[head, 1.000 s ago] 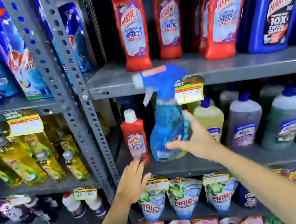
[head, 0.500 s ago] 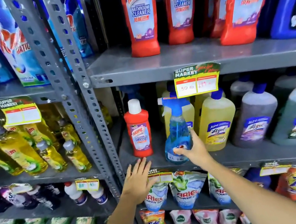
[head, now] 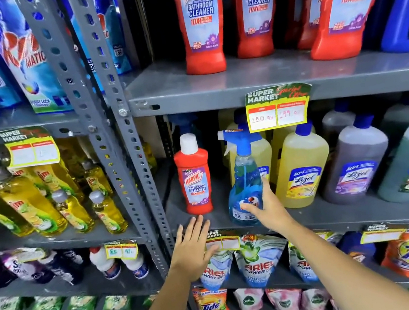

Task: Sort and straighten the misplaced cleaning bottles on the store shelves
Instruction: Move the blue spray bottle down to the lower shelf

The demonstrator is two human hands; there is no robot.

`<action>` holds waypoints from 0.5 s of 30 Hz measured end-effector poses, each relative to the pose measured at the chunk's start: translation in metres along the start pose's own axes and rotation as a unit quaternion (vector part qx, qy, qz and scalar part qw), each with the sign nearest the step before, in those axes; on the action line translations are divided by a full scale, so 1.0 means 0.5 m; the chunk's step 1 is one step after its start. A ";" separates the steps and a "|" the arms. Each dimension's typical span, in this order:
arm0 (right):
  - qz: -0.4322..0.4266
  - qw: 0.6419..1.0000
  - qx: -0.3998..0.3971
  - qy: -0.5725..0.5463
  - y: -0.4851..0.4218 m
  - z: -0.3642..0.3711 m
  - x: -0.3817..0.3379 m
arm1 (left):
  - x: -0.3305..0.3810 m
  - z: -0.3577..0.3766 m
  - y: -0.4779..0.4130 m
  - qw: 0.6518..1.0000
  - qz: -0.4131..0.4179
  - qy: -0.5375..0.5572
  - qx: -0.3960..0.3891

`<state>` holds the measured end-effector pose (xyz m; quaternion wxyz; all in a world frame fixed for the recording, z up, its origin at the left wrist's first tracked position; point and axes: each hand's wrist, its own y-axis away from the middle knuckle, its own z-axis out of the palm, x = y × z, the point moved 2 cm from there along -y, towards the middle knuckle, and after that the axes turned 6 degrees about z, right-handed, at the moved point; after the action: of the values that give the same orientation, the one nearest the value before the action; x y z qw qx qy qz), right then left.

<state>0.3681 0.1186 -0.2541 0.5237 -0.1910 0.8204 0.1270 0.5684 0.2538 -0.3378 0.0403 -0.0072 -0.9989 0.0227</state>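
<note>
A blue spray bottle [head: 241, 175] stands upright on the middle shelf [head: 341, 211], in front of yellow Lizol bottles [head: 300, 169]. My right hand [head: 265, 205] wraps its lower body from the right side. To its left stands a small red Harpic bottle [head: 195, 180] with a white cap, alone at the shelf's left end. My left hand [head: 194, 247] hovers flat and open just below that red bottle, in front of the shelf edge, touching nothing.
Large red Harpic bottles [head: 199, 21] line the top shelf [head: 265, 75], with a blue one at far right. Grey and green Lizol bottles [head: 355, 165] fill the middle shelf's right. A perforated steel upright [head: 115, 142] divides off yellow dish-liquid bottles [head: 29, 206]. Ariel pouches [head: 260, 261] hang below.
The blue spray bottle came down from in front of the top shelf edge and now stands on the middle shelf. My right hand stayed on it. My left hand barely moved.
</note>
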 end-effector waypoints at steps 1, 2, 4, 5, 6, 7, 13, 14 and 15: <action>-0.001 1.000 0.002 0.008 -0.002 -0.001 0.002 | 0.000 -0.001 0.000 1.000 0.001 0.003 0.000; -0.002 1.000 0.009 0.027 -0.002 -0.004 0.003 | -0.001 -0.001 0.000 1.000 0.003 0.001 0.002; 0.012 0.997 0.049 0.066 0.002 -0.011 -0.001 | -0.001 -0.001 0.000 1.000 0.005 -0.006 0.003; 0.018 0.994 0.084 0.061 0.008 -0.016 -0.005 | 0.000 -0.001 0.001 1.000 0.005 -0.006 0.000; 0.010 0.990 0.132 0.048 0.017 -0.021 -0.009 | 0.000 -0.001 0.001 1.000 0.005 -0.005 -0.001; -0.020 0.982 0.186 0.034 0.029 -0.025 -0.019 | 0.000 -0.002 0.001 1.000 0.005 -0.004 0.001; -0.240 0.946 0.215 0.037 0.072 0.023 -0.123 | 0.000 -0.009 0.003 1.000 0.005 -0.011 0.012; -0.249 0.950 0.179 0.053 0.071 0.045 -0.142 | 0.000 -0.010 0.002 1.000 0.005 -0.012 0.006; -0.240 0.958 0.142 0.063 0.063 0.069 -0.158 | 0.001 -0.013 0.003 1.000 0.002 -0.011 -0.003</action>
<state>0.4121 0.1754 -0.1967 0.5082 -0.3136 0.7910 -0.1330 0.5685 0.2558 -0.3313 0.0295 -0.0095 -0.9993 0.0201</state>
